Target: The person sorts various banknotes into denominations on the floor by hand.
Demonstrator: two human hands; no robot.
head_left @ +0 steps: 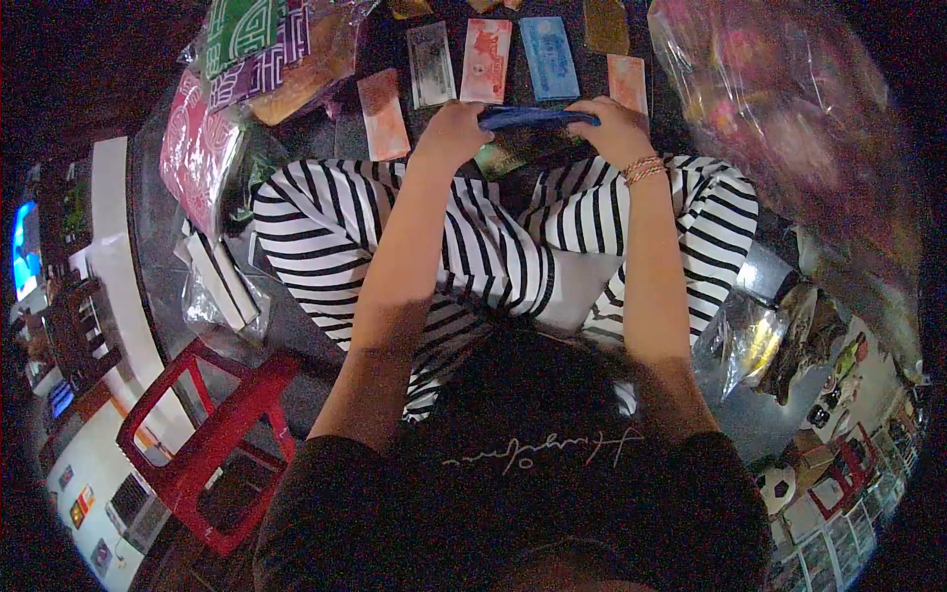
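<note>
Between my two hands, above my crossed legs, stretches a thin blue bundle (pixel 538 117) seen nearly edge-on. My left hand (pixel 456 133) is closed on its left end and my right hand (pixel 614 128) on its right end. Just beyond the hands lie a grey stack of notes (pixel 430 65), a red stack (pixel 486 61) and a blue stack (pixel 549 59). An orange stack (pixel 384 114) is left of my left hand; another orange stack (pixel 627 83) is partly behind my right hand. Something greenish (pixel 513 156) shows below the bundle.
Plastic-wrapped packs in green, purple and pink (pixel 197 148) lie at the left. A large clear plastic bag (pixel 769 109) fills the right. A red stool (pixel 212 444) stands at lower left. Smaller plastic bags (pixel 755 340) and a ball (pixel 776 486) are at lower right.
</note>
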